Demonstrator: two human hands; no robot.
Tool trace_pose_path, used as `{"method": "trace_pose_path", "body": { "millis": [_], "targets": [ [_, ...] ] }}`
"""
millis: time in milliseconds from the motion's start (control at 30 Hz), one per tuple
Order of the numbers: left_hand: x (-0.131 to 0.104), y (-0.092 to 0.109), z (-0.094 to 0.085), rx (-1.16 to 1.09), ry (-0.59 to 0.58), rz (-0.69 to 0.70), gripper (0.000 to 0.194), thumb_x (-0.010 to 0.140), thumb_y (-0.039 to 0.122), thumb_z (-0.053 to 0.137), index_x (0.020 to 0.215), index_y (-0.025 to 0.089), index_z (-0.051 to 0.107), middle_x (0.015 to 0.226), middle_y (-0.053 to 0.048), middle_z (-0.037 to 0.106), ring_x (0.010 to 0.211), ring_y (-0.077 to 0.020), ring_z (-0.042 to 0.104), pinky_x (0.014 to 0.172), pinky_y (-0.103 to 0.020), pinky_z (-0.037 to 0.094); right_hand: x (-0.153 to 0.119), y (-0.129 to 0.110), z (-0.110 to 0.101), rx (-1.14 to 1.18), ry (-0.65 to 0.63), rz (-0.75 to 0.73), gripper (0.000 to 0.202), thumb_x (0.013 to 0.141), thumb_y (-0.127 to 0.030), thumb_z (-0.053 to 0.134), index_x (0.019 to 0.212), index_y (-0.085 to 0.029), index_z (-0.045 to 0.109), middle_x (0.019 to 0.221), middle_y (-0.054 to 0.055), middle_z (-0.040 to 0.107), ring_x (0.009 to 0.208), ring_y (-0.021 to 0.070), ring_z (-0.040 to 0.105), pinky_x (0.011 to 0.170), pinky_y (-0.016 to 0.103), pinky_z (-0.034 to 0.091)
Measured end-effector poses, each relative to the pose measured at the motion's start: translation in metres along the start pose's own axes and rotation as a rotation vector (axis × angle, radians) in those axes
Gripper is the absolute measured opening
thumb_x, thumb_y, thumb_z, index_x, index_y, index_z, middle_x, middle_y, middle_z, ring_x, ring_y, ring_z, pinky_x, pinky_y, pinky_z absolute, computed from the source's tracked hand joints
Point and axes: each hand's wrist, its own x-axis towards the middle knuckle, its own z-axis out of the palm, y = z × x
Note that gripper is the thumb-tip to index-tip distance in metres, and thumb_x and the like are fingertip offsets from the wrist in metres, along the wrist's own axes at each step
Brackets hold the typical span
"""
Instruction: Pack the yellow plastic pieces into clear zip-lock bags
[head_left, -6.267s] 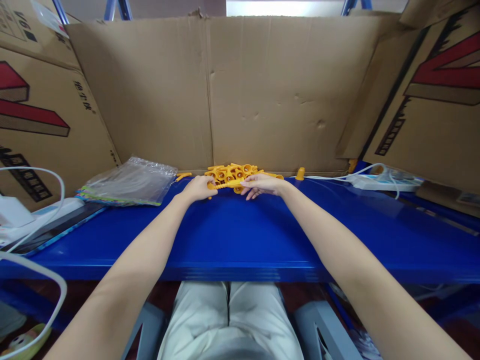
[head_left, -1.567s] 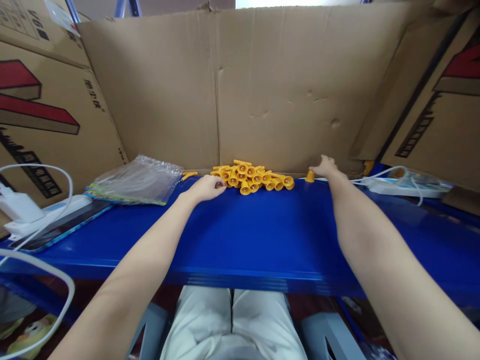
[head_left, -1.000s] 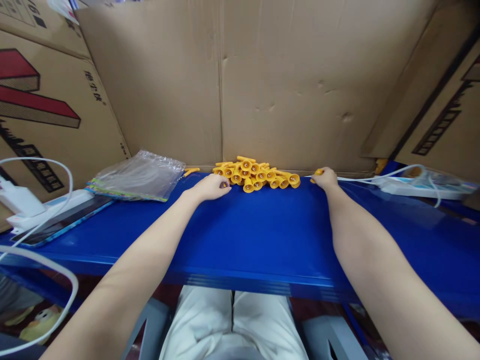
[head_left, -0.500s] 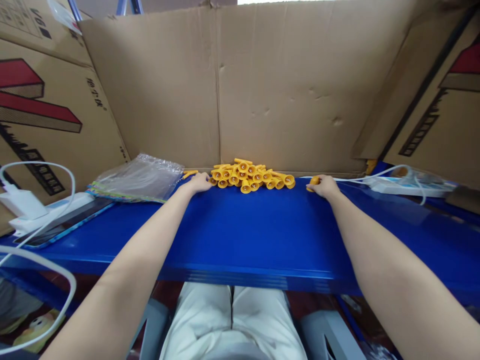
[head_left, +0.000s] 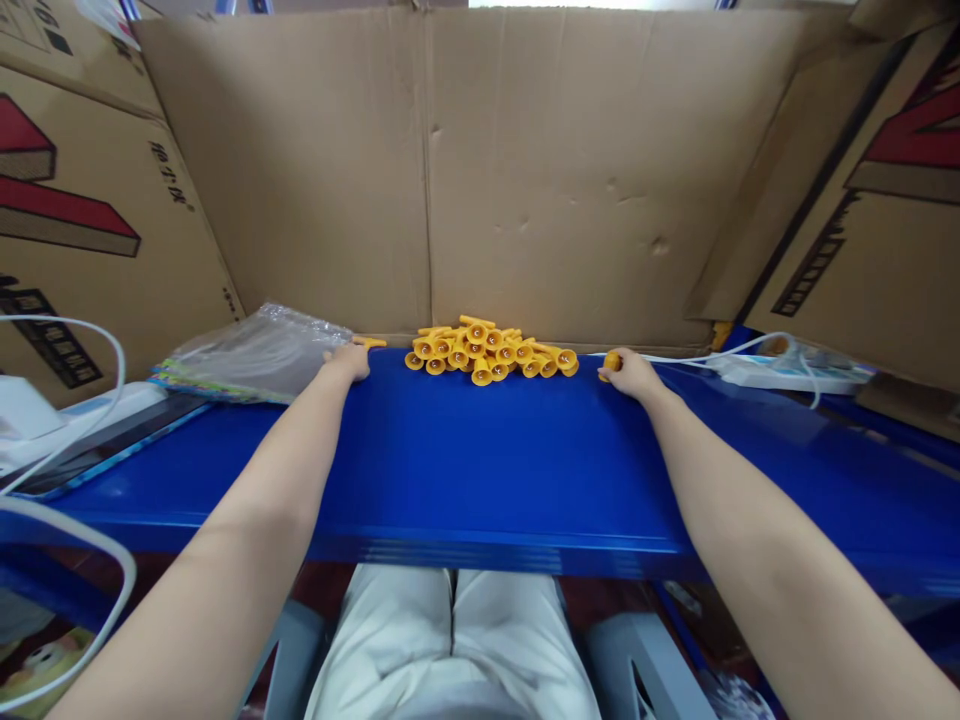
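My right hand (head_left: 631,376) is closed on a yellow flared plastic piece (head_left: 610,366), just above the blue shelf to the right of the pile. A heap of similar yellow flared pieces (head_left: 480,352) lies at the back middle, their round cup ends facing me and narrow stems pointing back. My left hand (head_left: 348,362) is at the right edge of a stack of clear plastic bags (head_left: 255,355), fingers apart and partly hidden. Right behind that hand lies another yellow piece (head_left: 370,342), on its side and apart from the heap.
A cardboard wall (head_left: 562,180) closes off the back of the blue shelf (head_left: 480,470). On the left are a phone-like dark slab (head_left: 112,445), a white power strip (head_left: 120,405) and a cable. Another white power strip (head_left: 787,372) with cables sits at the right.
My left hand has moved left, away from the heap's edge to the bag stack. My right hand still holds its yellow piece. The whole view has shifted slightly.
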Motion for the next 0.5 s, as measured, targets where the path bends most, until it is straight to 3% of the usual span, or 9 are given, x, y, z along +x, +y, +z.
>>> {"method": "trace_pose_path", "body": {
  "millis": [133,367,433,500],
  "targets": [
    [-0.009,0.019,-0.008,0.107,-0.040,-0.127,0.019,0.067,0.014,0.055,0.082,0.018,0.066,0.106,-0.014,0.067,0.106,-0.0328,0.058,0.094,-0.050,0.039,-0.002,-0.002,0.001,-0.040,-0.041,0.017,0.039,0.080,-0.023,0.061,0.116,-0.011,0.054,0.103,0.015,0.066,0.092,0.0229,0.063,0.077,0.029,0.047],
    [-0.011,0.048,-0.030,-0.036,0.029,-0.020,0.014,0.065,0.019,0.058,0.077,0.018,0.067,0.089,-0.007,0.071,0.083,-0.0212,0.064,0.074,-0.027,0.048,-0.002,-0.002,0.002,-0.075,-0.060,0.002,0.042,0.081,-0.024,0.059,0.120,-0.012,0.050,0.104,0.016,0.065,0.089,0.0232,0.062,0.072,0.028,0.045],
    [-0.013,0.056,-0.036,-0.045,-0.024,0.023,0.013,0.062,0.021,0.060,0.074,0.019,0.067,0.079,-0.004,0.070,0.074,-0.0187,0.064,0.067,-0.024,0.047,-0.001,-0.002,0.003,-0.079,-0.064,0.006,0.042,0.081,-0.025,0.060,0.120,-0.012,0.049,0.104,0.016,0.065,0.089,0.0233,0.062,0.072,0.028,0.045],
    [-0.016,0.064,-0.040,-0.041,-0.166,0.080,0.010,0.060,0.022,0.062,0.068,0.019,0.067,0.070,-0.001,0.069,0.068,-0.0168,0.062,0.063,-0.022,0.046,-0.002,-0.003,0.003,-0.079,-0.077,0.015,0.043,0.081,-0.026,0.060,0.120,-0.012,0.049,0.104,0.016,0.065,0.090,0.0239,0.062,0.072,0.028,0.045]
  ]
}}
